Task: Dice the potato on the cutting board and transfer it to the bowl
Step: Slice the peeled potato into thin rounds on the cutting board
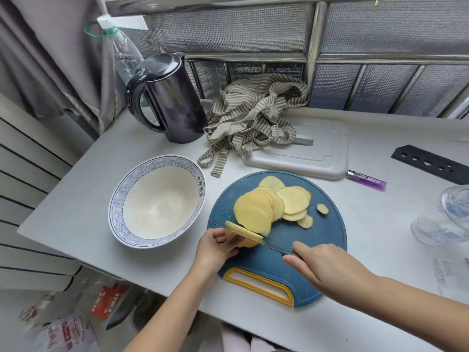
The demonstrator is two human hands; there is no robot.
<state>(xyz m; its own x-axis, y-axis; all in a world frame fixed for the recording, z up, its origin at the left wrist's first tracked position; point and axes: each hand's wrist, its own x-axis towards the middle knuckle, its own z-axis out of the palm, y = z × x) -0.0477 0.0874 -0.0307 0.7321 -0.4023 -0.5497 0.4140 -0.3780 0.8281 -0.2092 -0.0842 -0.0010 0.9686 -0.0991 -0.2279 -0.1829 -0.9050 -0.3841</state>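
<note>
A round blue cutting board [319, 240] with a yellow handle lies on the white table. Several thin potato slices [274, 204] lean in a fanned row on it. My left hand [215, 250] grips the remaining potato end [243, 236] at the board's left edge. My right hand [327, 265] grips the handle of a knife [269, 243], whose thin blade lies across the top of the potato end. An empty white bowl [119, 199] with a blue patterned rim stands left of the board.
A dark kettle [167, 97] and a plastic bottle [121, 49] stand at the back left. Behind the board lie a striped cloth [253, 118], a white tray [317, 158], a purple lighter [366, 180]. Glassware [446, 219] sits at the right edge.
</note>
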